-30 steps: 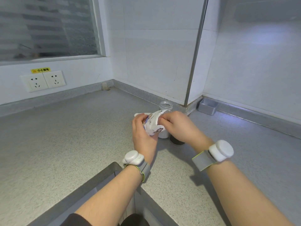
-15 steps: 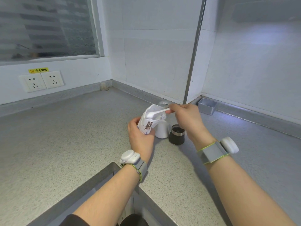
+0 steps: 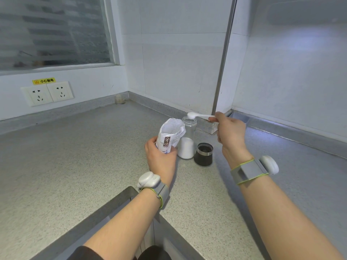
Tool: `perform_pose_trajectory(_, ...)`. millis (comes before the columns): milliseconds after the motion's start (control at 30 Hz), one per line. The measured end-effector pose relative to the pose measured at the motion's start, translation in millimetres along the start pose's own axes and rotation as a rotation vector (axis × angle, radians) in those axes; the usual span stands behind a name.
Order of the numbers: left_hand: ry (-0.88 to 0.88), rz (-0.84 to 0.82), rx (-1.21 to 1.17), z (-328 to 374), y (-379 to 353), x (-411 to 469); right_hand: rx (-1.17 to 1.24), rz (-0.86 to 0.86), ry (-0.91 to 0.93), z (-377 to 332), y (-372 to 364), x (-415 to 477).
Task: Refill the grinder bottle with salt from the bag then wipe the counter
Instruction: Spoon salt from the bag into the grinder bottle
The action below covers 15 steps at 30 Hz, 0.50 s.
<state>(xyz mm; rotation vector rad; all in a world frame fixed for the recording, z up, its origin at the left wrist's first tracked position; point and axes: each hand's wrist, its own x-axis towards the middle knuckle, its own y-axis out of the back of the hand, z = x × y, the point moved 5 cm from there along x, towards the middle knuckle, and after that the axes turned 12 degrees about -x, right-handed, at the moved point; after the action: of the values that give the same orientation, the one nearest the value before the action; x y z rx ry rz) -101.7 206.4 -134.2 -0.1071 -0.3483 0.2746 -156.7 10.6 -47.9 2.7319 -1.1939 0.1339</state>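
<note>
- The step, as I judge it, is tipping a spoonful of salt into the grinder bottle [image 3: 187, 141]. Lower the spoon's bowl close over the mouth and roll the wrist slowly, so no grains land on the desk [image 3: 75, 156].
- Nearest, the left hand [image 3: 159, 158] has its fingers curled round the lower part of the open salt bag [image 3: 170, 134], upright just in front of the bottle.
- The bottle stands on the desk, partly filled, with its dark cap [image 3: 203, 154] just beside it.
- Farther off, the right hand [image 3: 230, 132] pinches the handle of a white spoon [image 3: 201, 115], whose heaped bowl is above the bottle's mouth.
</note>
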Motion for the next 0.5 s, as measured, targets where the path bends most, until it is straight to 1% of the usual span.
perform_pose_trajectory(100, 0.008, -0.002, 0.000, -0.4, 0.1, 0.0, -0.116, 0.034, 0.087, -0.2, -1.5, 0.5)
perform_pose_trajectory(167, 0.013, -0.005, 0.002, -0.5, 0.2, 0.4, -0.229, 0.065, 0.206, -4.0, -2.7, -0.1)
perform_pose_trajectory(333, 0.014, -0.010, 0.010, -0.2, 0.6, -0.1, -0.528, 0.165, 0.597, -18.1, -5.3, -11.6)
perform_pose_trajectory(400, 0.011, -0.009, 0.012, 0.4, 0.9, -0.2, -0.649, 0.209, 0.786, -25.1, -6.8, -21.8)
perform_pose_trajectory(500, 0.009, -0.011, 0.010, 1.0, 0.6, -0.6, -0.763, 0.252, 1.026, -32.8, -9.6, -35.2)
